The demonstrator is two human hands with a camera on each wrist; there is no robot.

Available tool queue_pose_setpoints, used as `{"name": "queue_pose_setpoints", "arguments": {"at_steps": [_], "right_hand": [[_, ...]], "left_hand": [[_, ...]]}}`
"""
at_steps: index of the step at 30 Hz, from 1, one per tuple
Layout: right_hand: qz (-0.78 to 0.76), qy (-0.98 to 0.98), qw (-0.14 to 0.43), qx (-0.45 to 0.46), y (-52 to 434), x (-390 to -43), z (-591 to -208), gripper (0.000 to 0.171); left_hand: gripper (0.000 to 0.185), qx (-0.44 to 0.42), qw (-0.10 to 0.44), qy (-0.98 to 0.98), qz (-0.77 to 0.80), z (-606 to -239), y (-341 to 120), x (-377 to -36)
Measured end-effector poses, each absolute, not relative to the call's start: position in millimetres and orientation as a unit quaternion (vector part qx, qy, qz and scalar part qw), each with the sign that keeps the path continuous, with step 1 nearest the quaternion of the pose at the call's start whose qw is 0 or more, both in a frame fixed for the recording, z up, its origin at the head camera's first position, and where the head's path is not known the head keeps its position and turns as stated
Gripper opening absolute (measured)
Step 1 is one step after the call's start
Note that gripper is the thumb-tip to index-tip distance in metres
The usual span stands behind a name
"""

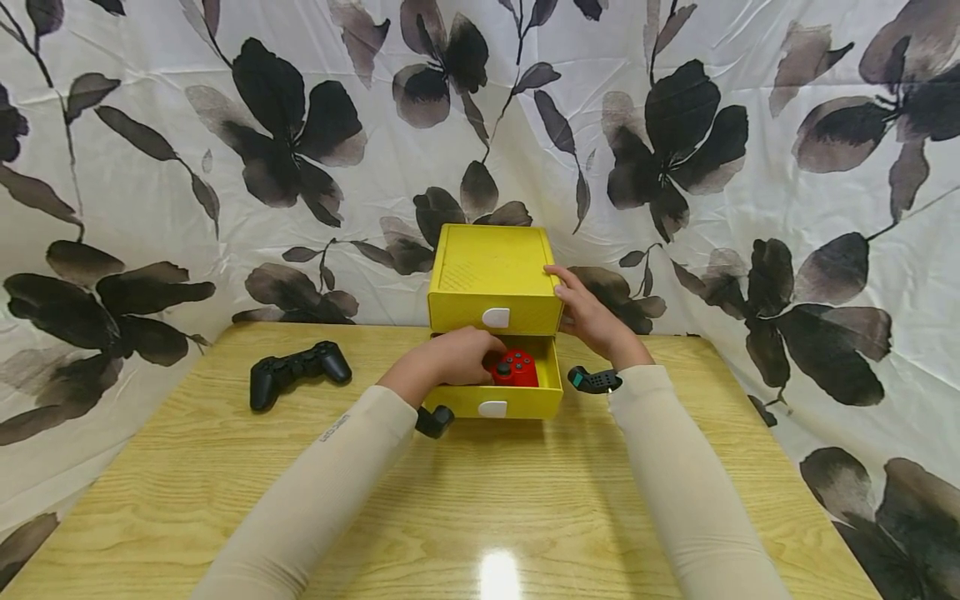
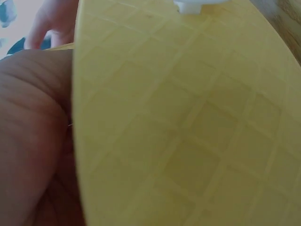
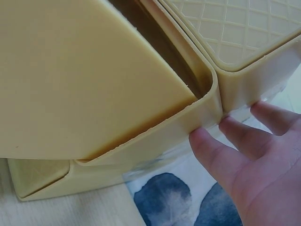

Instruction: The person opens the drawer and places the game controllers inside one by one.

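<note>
A yellow two-drawer box (image 1: 491, 258) stands at the back of the table, its lower drawer (image 1: 450, 402) pulled out and its upper one closed. Inside the lower drawer lies a red game controller (image 1: 517, 368). My left hand (image 1: 467, 357) reaches over the drawer front and grips the controller's left part, which it hides. In the left wrist view the waffle-patterned drawer front (image 2: 188, 117) covers the fingers. With straight, spread fingers, my right hand (image 1: 592, 317) touches the box's right side; its fingertips (image 3: 197, 136) meet the casing in the right wrist view.
A black game controller (image 1: 300, 371) lies on the wooden table (image 1: 465, 508) to the left of the box. Behind the table hangs a white cloth with dark flowers (image 1: 562, 50). White tabs (image 1: 492, 408) stick out from the drawer fronts.
</note>
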State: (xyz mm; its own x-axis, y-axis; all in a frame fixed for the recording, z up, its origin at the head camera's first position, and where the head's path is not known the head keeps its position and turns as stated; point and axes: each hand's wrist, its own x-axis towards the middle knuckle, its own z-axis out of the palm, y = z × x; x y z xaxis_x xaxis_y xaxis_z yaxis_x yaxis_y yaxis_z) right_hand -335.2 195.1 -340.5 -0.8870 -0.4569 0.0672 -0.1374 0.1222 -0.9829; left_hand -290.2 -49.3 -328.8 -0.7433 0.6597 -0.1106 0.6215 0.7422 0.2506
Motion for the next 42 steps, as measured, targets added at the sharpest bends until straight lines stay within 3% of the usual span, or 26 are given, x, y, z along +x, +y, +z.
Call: {"name": "queue_pose_setpoints", "arguments": {"at_steps": [10, 27, 34, 42], "right_hand": [[-0.632, 0.738, 0.128, -0.200, 194.8, -334.7, -342.8, 0.055], [-0.630, 0.742, 0.127, -0.193, 193.4, -335.9, -336.4, 0.053], [-0.627, 0.743, 0.123, -0.201, 191.2, -335.3, -335.8, 0.046], [-0.607, 0.759, 0.110, -0.209, 192.0, -333.7, -336.0, 0.049]], "left_hand": [[0.033, 0.367, 0.084, 0.917, 0.130, -326.2, -59.9, -279.0], [0.045, 0.348, 0.053, 0.920, 0.172, -324.0, -70.6, -259.8], [0.044, 0.344, 0.042, 0.918, 0.192, -321.4, -74.4, -251.6], [0.042, 0.354, -0.019, 0.915, 0.194, -321.3, -78.5, -244.5]]}}
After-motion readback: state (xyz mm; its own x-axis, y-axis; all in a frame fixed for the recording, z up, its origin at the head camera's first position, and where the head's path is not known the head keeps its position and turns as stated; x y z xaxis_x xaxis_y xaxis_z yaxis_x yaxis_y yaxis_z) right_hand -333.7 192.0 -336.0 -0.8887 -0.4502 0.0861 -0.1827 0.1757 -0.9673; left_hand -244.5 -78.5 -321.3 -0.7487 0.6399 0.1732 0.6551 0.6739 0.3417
